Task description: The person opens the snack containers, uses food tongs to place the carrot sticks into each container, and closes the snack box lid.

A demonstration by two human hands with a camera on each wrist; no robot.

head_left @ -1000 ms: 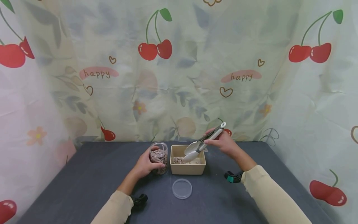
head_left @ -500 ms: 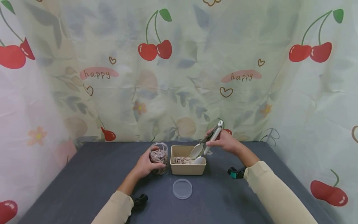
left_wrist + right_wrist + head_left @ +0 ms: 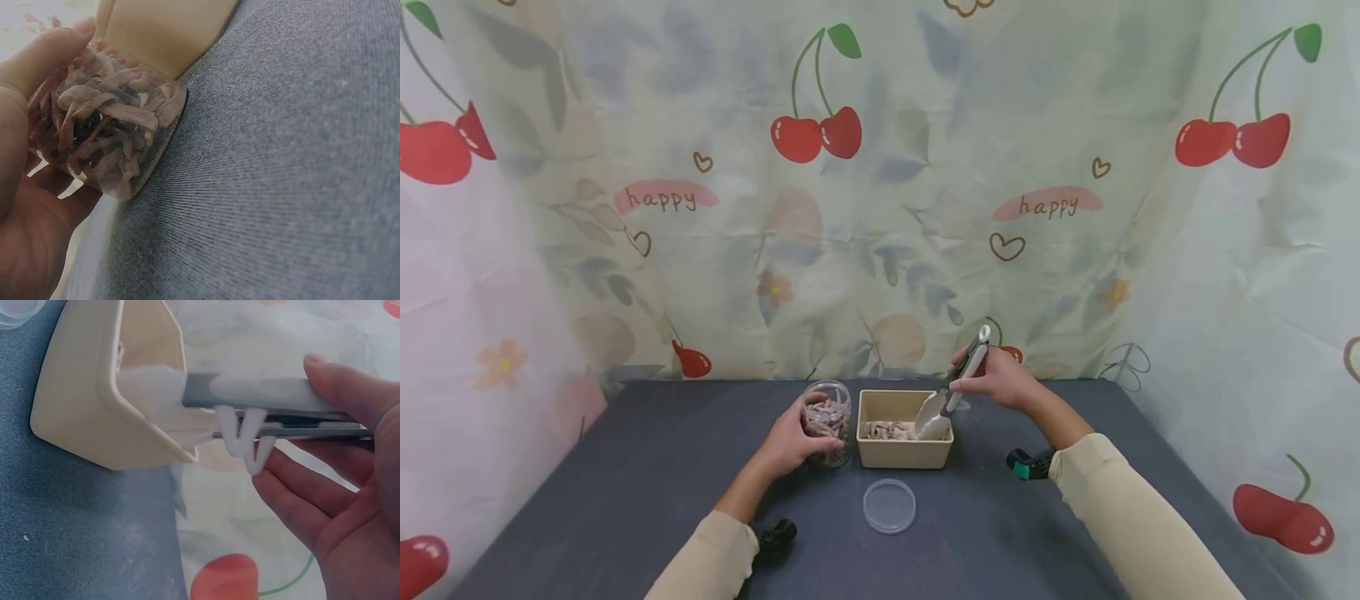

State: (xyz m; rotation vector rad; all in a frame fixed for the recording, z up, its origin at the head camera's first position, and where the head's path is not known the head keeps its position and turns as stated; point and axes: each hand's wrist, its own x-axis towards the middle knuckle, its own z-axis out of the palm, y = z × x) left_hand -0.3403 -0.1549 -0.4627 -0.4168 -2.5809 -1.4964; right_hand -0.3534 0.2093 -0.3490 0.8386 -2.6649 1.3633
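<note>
My left hand grips a clear jar standing on the dark tabletop. Pale brownish-pink dried strips fill much of the jar. To its right is a beige rectangular box, with similar strips on its floor, mostly at the left. With my right hand I hold a pair of tongs with white and grey handles, slanting down into the box. The white tong heads are inside the box's right part, partly behind its wall; whether they pinch anything is hidden.
A clear round lid lies flat on the tabletop in front of the box. A curtain printed with cherries hangs behind the table and along both sides.
The tongs have shifted from the middle of the box to its right part and stand steeper, their heads lower and closer together than half a second ago. My left hand and the jar stay put.
</note>
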